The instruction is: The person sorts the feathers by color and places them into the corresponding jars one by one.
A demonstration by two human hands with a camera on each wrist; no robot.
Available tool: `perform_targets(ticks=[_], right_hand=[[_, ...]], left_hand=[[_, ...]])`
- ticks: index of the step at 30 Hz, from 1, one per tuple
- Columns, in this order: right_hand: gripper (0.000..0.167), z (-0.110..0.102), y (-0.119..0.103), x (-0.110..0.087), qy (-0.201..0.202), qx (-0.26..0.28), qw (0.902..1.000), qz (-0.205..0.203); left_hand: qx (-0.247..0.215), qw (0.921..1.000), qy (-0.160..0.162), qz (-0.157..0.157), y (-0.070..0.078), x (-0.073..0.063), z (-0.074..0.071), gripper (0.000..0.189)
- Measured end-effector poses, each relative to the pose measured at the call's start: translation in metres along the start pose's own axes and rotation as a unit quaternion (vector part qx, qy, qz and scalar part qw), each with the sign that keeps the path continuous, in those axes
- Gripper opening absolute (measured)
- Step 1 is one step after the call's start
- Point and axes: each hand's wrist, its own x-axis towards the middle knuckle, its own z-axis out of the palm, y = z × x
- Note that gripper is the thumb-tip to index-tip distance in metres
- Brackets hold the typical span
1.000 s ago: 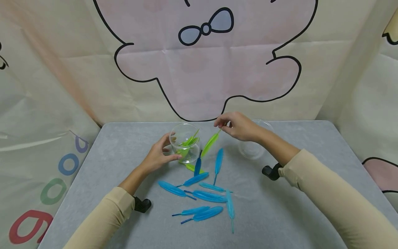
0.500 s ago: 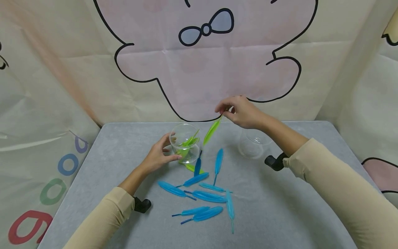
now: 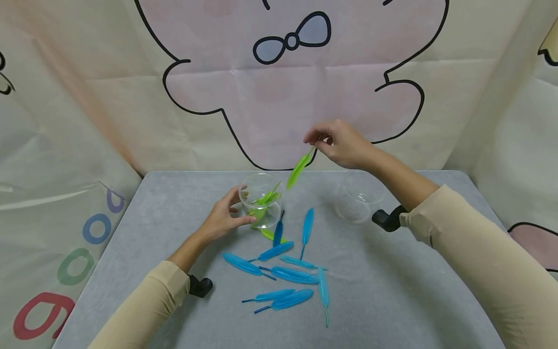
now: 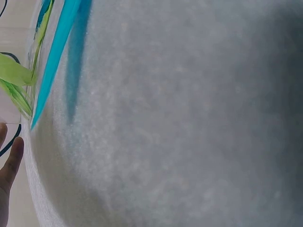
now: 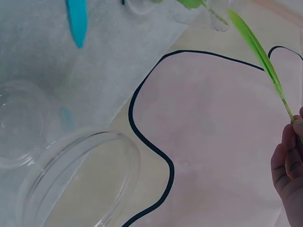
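Observation:
My left hand (image 3: 224, 216) holds a clear plastic cup (image 3: 271, 216) from its left side, thumb in front and fingers behind. Several green feathers (image 3: 267, 198) lie inside that cup. Raised above the far part of the table, my right hand (image 3: 342, 144) pinches a green feather (image 3: 299, 170) by its quill, the vane hanging down to the right of the cup's rim. In the right wrist view the same feather (image 5: 255, 49) slants up from the fingertips. Another green feather (image 3: 267, 234) lies on the table by the cup's base, partly under a dark blue feather (image 3: 277, 233).
A second clear cup (image 3: 352, 206) stands at the back right, below my right forearm. Several blue feathers (image 3: 293, 275) are scattered over the middle of the grey table (image 3: 383, 300). A printed cloth backdrop (image 3: 279, 97) rises behind the far edge.
My right hand has lifted the green feather up off the table, away from the blue feathers. The left hand has stayed at the cup.

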Motion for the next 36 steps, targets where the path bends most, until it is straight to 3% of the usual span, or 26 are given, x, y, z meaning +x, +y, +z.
perform_targets(ticks=[7,18,26,36], right_hand=[[0.017,0.004,-0.009,0.007,0.023,-0.004,0.9997,-0.002],[0.017,0.035,-0.01,0.019,0.012,0.017,0.9996,-0.018],[0.016,0.065,-0.007,0.019,-0.013,0.033,0.9994,0.001],[0.014,0.089,-0.007,0.016,-0.056,0.032,0.9976,-0.026]], left_hand=[[0.002,1.0,0.0,-0.006,0.0,0.001,0.001,0.091],[-0.003,1.0,-0.001,-0.006,0.0,0.0,0.001,0.091],[-0.013,0.9999,-0.003,-0.007,0.0,0.0,0.001,0.09],[-0.01,0.9999,-0.002,-0.003,0.001,0.0,0.002,0.089]])
